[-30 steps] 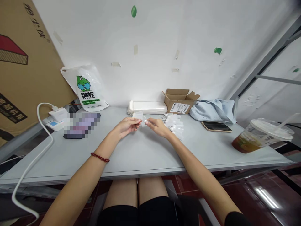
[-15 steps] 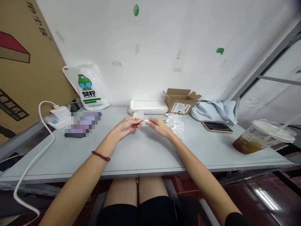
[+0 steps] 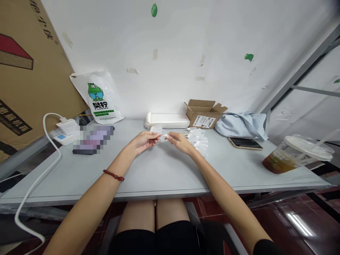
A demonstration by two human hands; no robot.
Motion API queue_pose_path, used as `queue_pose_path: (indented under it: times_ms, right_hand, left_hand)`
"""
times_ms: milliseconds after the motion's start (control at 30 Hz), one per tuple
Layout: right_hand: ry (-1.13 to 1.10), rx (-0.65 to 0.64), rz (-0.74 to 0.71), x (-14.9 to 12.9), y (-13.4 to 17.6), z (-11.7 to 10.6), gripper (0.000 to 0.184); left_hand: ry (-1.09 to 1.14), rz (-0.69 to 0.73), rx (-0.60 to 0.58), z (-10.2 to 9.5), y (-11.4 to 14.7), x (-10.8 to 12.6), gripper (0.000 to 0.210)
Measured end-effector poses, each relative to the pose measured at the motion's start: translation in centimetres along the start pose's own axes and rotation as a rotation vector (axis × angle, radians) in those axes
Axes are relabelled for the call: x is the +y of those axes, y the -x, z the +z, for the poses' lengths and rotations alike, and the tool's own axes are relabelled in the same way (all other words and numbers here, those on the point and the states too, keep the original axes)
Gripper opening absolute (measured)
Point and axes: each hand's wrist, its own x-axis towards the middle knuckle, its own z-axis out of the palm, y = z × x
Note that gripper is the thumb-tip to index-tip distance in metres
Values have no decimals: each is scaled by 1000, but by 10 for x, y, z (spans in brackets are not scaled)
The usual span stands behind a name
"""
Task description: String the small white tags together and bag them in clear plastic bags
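Observation:
Over the middle of the grey table [image 3: 164, 173], my left hand [image 3: 146, 142] pinches one end of a thin cord between thumb and fingertips. The cord [image 3: 164, 132] curves in a small loop across to my right hand [image 3: 179, 141]. My right thumb and finger are closed on its other end, where a small white piece shows; its kind is too small to tell. Just behind my left fingers is a translucent white tag-like piece [image 3: 156, 128]. Beside my right hand lies a fanned pile of similar translucent white pieces [image 3: 199, 141], partly hidden by the hand.
Along the wall stand a stack of white flat packs [image 3: 168, 120], an open cardboard box [image 3: 203, 113] and a light blue bag [image 3: 240, 124]. To the right are a phone [image 3: 245, 143] and a drink cup [image 3: 289, 156]. A charger [image 3: 67, 127], pixelated object [image 3: 92, 140] and white plastic bag [image 3: 98, 97] are left.
Both hands stay almost in place, still pinching the thin cord. The fingertips shift only very slightly.

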Motion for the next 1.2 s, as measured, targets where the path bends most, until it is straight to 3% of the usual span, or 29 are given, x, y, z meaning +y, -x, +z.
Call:
queue_pose_path:
  times_ms: [267,533,867,1200]
  right_hand:
    - [3,-6,12,1,0,0,37]
    - [58,2,8,1,0,1,35]
    - [179,11,20,-11,4,3,32]
    - [184,-45,20,-9,4,7,30]
  left_hand:
    - [-21,7,-9,-2,0,-1,4]
    - [-88,18,26,-2,0,-3,16]
    - [-311,161,114,7,9,-4,25]
    - [-390,161,80,6,11,-6,20]
